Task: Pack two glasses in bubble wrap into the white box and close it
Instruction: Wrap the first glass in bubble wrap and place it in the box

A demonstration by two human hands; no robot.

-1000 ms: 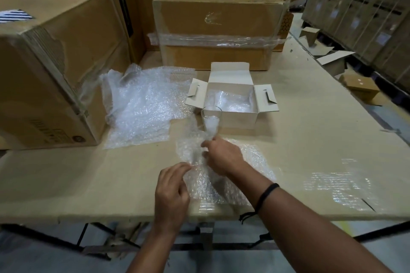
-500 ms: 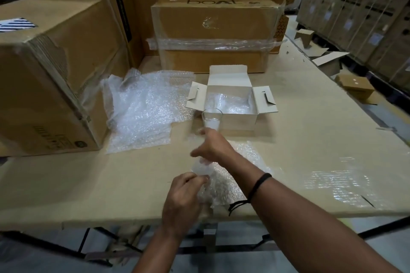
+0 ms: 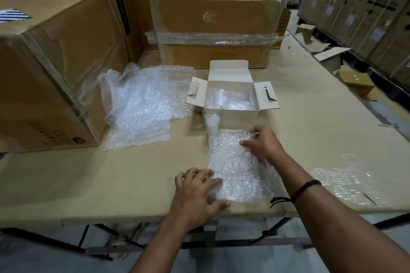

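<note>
Bubble wrap [image 3: 235, 168] now spread flat: L hand [image 3: 195, 193] presses it flat-handed; R hand [image 3: 263, 146], blurred, prob. pinches far edge.

The flat sheet of clear plastic bubble wrap [image 3: 237, 168] looked bumpy and glossy, like the crumpled bubble-wrap pile [image 3: 142, 104]. The clear drinking glass [image 3: 212, 121] was smooth and shiny. The open white paperboard box [image 3: 240, 115] was matt, the brown cardboard tabletop [image 3: 111, 173] dull and fibrous.

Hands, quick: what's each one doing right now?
Left hand: open, pressing the clear bubble-wrap sheet flat.
Right hand: pinching that sheet's far edge.
</note>
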